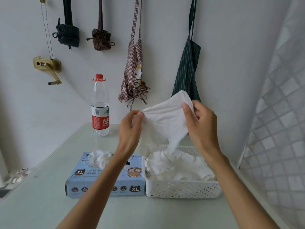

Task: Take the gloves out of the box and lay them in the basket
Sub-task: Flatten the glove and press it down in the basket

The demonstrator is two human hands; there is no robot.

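Task looks maybe halfway, hard to say exactly. The white basket [181, 189] on the counter [41, 187] already has a pile of white gloves [179, 167] in it, so a bunch are done. The person has one more glove [165, 119] up in the air, right above the basket, w/ its lower tip hanging down to the pile. Left hand [130, 129] pinches the glove's left edge, right hand [201, 126] grips the top right corner, fingers curled round it, stretched between both. Still needs laying down. The blue box [105, 177], just beside the basket, has another glove [100, 158] poking out the top, so prob more left inside, can't tell how many.
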